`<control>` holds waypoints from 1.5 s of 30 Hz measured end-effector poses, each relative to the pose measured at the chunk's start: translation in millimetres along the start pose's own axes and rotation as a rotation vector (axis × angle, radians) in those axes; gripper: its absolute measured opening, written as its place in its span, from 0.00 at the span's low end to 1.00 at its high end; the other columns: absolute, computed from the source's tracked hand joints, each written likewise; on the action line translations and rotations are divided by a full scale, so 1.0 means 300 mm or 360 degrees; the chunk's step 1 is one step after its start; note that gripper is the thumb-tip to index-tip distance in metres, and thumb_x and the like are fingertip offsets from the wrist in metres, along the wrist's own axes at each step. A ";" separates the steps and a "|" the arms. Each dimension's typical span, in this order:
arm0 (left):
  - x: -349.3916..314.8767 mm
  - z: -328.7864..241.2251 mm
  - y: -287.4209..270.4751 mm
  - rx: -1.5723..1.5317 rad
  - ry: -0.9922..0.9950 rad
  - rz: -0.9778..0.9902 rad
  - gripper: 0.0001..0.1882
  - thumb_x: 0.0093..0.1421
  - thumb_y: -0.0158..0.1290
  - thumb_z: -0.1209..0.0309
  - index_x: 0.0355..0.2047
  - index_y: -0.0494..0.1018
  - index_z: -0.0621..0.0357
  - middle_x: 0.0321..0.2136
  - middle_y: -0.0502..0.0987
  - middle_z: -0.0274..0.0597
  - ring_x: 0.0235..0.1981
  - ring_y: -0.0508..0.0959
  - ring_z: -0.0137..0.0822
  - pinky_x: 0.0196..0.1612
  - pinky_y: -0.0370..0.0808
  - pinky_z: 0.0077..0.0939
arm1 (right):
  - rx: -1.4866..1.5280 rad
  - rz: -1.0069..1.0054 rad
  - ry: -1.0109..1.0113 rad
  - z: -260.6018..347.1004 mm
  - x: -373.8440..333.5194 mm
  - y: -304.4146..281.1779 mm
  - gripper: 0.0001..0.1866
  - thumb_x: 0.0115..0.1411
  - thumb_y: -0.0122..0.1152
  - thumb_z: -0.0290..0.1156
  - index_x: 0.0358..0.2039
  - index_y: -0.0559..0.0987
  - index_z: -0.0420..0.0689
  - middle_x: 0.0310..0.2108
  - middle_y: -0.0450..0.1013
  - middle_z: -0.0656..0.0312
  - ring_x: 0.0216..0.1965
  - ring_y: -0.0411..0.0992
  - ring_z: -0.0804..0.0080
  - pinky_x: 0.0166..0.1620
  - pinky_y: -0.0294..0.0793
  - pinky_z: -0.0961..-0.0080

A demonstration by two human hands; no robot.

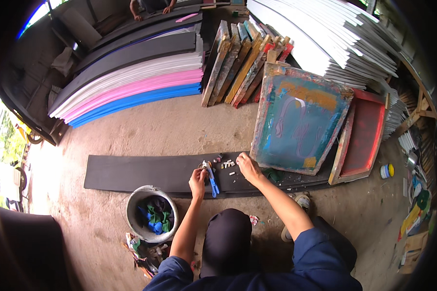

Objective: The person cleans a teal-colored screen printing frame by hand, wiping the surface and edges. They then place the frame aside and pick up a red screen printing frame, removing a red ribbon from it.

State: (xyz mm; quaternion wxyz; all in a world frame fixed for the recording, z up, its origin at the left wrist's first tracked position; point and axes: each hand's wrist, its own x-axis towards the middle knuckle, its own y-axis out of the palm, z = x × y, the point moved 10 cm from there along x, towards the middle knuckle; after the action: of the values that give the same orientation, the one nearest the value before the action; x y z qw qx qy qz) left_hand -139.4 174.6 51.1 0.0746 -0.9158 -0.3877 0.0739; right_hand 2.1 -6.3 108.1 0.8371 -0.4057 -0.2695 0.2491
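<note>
A blue-handled tool [212,182] lies on the black sheet [126,172], about midway along, close to the near edge. Its long axis runs nearly straight across: the pale end points to the far edge, leaning slightly left, the blue handles toward the near edge. The left hand [197,182] is at the pale end, fingers bent; I can't tell whether they grip it. By some white pieces [227,165], the right hand [248,168] has its fingers curled, around what I can't tell. Open room stretches to the sheet's left end; a painted frame [301,121] crowds the right.
</note>
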 end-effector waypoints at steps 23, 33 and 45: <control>0.278 -1.250 0.775 0.0196 0.1706 0.0389 0.26 0.50 0.50 0.79 0.51 0.61 0.53 0.45 0.66 0.52 0.42 0.70 0.52 0.45 0.68 0.38 | -0.0545 -0.1131 -0.0351 -0.052 0.430 -1.028 0.22 0.43 0.62 0.24 0.43 0.73 0.50 0.42 0.63 0.61 0.44 0.60 0.60 0.47 0.61 0.65; 0.341 -1.233 0.789 0.0027 0.1539 0.0551 0.23 0.50 0.48 0.82 0.47 0.66 0.47 0.43 0.69 0.47 0.38 0.75 0.44 0.39 0.72 0.32 | -0.0045 -0.1396 0.0069 -0.136 0.523 -1.006 0.07 0.44 0.64 0.31 0.23 0.74 0.48 0.31 0.65 0.64 0.39 0.62 0.62 0.44 0.58 0.62; 0.343 -1.231 0.791 0.0006 0.1519 0.0538 0.23 0.49 0.48 0.83 0.46 0.64 0.50 0.41 0.70 0.49 0.37 0.75 0.45 0.38 0.72 0.33 | -0.0152 -0.1280 -0.0087 -0.101 0.506 -0.976 0.06 0.46 0.62 0.28 0.25 0.72 0.50 0.30 0.70 0.69 0.42 0.62 0.63 0.41 0.57 0.60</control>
State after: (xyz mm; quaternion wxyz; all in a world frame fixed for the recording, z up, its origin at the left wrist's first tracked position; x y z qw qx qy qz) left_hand 168.7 56.3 358.3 0.2320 -0.8974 -0.1566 -0.3411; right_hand 191.0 -86.4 368.1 0.8405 -0.2996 -0.4401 -0.1005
